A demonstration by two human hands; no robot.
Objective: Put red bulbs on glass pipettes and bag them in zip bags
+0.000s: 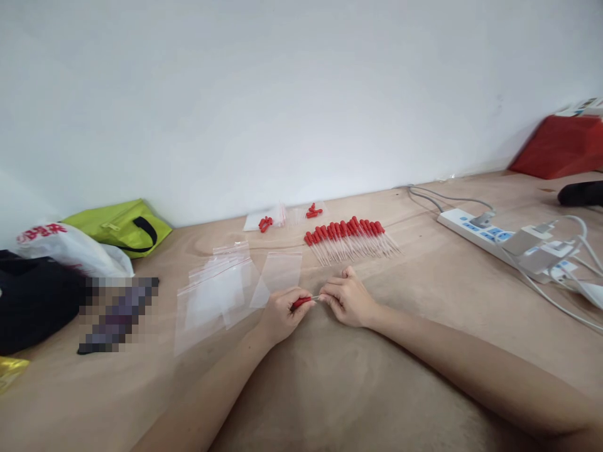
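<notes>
Head cam: L hand (pixel 284 311) grip closed on the red end of a red-topped dropper (pixel 302 302), approx. mid-table (pixel 419 279); R hand (pixel 347 300) grip pinched, fingertips at its thin clear end. Beyond, nearer the table's far edge, a row of similar droppers (pixel 346 235), red ends away. Two small piles of red bulbs (pixel 265 224) close to that edge, by the wall (pixel 301 94). Clear zip bags (pixel 214 282) overlapping L of the row; white power strip (pixel 455 221) w/ plugs (pixel 532 237) on table's R side.

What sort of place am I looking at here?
Probably an improvised workspace on a wood-toned table against a plain wall. Red-topped clear tubes lie in a row, near flat clear bags and a white power strip.
</notes>
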